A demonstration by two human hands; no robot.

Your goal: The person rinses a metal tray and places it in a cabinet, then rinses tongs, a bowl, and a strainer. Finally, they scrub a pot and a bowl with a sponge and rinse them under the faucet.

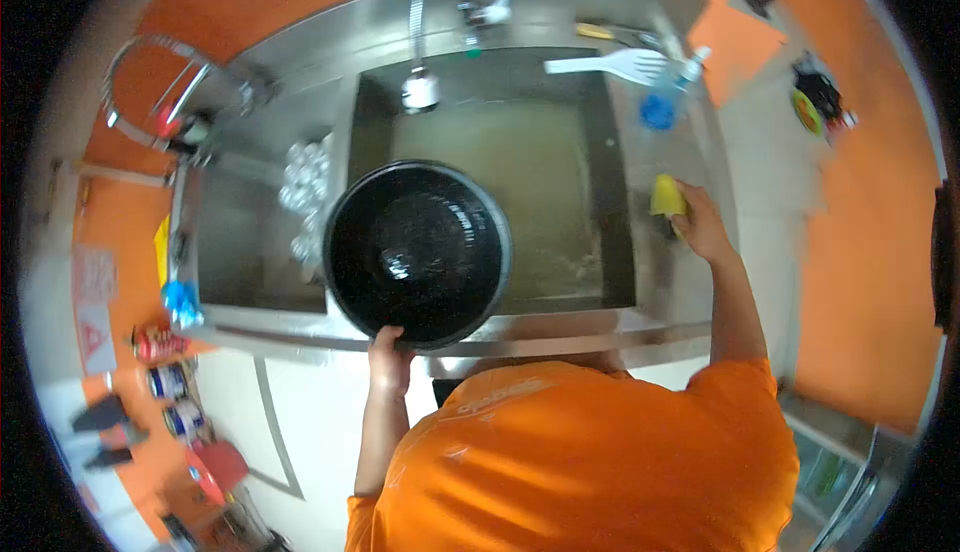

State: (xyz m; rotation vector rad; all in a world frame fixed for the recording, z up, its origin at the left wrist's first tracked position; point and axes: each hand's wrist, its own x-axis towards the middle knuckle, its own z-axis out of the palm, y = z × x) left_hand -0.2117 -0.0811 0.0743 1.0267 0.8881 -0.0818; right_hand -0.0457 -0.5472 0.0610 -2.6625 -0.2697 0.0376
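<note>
A large round black pot (420, 242) with a wet, shiny inside and pale markings on its wall tilts over the front left part of the sink (615, 182). My left hand (390, 364) grips its near rim, thumb on the inside. Off to the right, my right hand (706, 224) has its fingers closed round a yellow sponge (667, 196) just above the steel counter (690, 287). A dark patch under the sponge is too blurred to name. Cloudy water (500, 142) stands in the sink basin behind the pot.
A spring-hose faucet (420, 87) hangs over the basin. On the right ledge lie a white slotted spatula (635, 65) and a clear bottle with blue liquid (660, 107). Several shiny, clear round items (305, 177) sit in the left basin, below a curved tap (130, 62).
</note>
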